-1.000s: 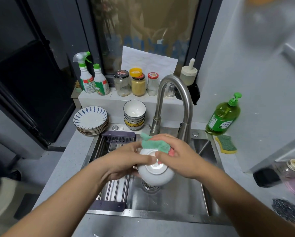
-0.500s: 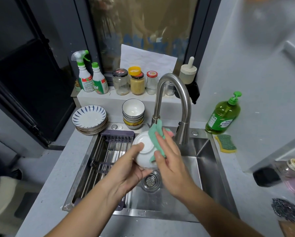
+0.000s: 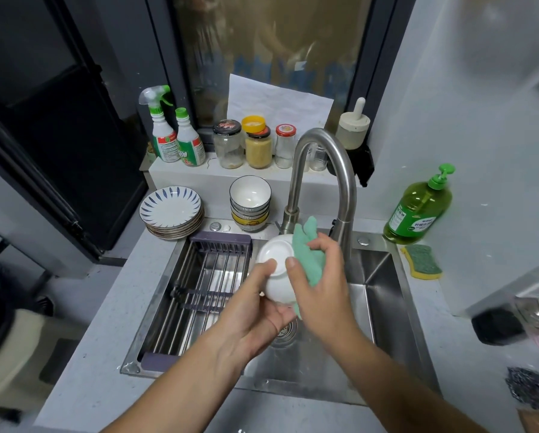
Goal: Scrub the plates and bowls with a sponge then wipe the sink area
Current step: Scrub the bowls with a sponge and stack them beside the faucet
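At the centre of the frame, over the sink [image 3: 383, 295], our left hand [image 3: 255, 320] gripped the white bowl [image 3: 276, 270] from below, its base tilted up towards us. Our right hand [image 3: 321, 285] clasped a green cloth [image 3: 308, 251], pressing it against the bowl's right side. Stacked plates [image 3: 171, 210] and stacked bowls [image 3: 250, 201] stood above and left of the sink; a yellow-green sponge [image 3: 422, 260] lay at right.

2 bare forearms enter from the lower edge, 1 from each side, and converge at centre. Left hand [image 3: 255, 310] — palm turned to the bowl [image 3: 276, 254], fingers curled beneath it, thumb on its base. Right hand [image 3: 321, 285] — back toward the camera, thumb and fingers pinching the cloth [image 3: 308, 260] against the bowl's side.
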